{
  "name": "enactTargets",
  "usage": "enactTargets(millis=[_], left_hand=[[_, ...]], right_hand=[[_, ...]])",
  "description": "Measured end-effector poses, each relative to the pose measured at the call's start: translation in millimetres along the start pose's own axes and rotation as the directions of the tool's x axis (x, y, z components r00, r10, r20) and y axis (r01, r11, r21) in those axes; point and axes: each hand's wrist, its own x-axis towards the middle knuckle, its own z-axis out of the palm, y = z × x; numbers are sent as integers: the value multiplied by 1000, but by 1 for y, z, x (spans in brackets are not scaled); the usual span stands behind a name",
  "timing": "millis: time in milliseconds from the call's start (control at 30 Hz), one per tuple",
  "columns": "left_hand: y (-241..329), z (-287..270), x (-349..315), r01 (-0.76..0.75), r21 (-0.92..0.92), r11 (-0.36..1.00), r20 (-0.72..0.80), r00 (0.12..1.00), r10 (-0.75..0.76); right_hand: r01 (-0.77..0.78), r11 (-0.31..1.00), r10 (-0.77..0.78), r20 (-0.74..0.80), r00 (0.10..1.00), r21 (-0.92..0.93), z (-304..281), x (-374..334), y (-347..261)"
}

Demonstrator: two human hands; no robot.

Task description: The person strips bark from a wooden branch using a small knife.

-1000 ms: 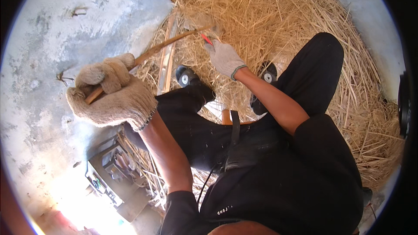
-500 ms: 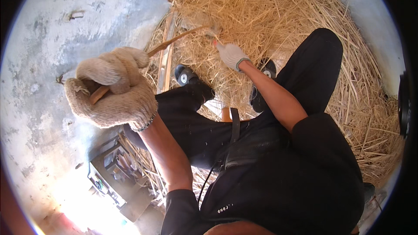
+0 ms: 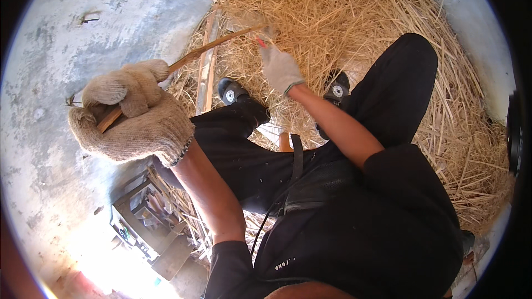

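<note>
My left hand (image 3: 133, 113), in a thick knitted beige glove, is closed round a long thin wooden stick (image 3: 219, 42). The stick's near end shows inside the curled fingers, and its far end slants up and right over the straw. My right hand (image 3: 281, 69), in a paler knitted glove, is closed near that far end. A red piece (image 3: 260, 42) of a small tool sticks out past its fingers. Beside the stick's tip is a greyish blur; whether it belongs to the tool I cannot tell.
Loose straw-like strips (image 3: 332, 5) cover the floor ahead and to the right. A pale, stained wall (image 3: 50, 27) rises on the left. Wooden battens (image 3: 206, 69) lie near my left shoe (image 3: 229, 92). At lower left stands a wooden frame (image 3: 133, 210) with assorted items.
Both hands have shifted a little to the left. The stick has moved with my left hand, its far end staying close to the right hand. More of the red piece shows.
</note>
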Motion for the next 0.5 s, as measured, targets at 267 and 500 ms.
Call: enactTargets(millis=[267,500], left_hand=[[-2,3,1,-25,29,999,-83,996,27],[3,-13,6,73,-87,994,113,992,-63]], right_hand=[[-19,976,48,-128,991,219,-33,-4,-28],[328,882,-317,-90,944,339,-63,-58,-87]])
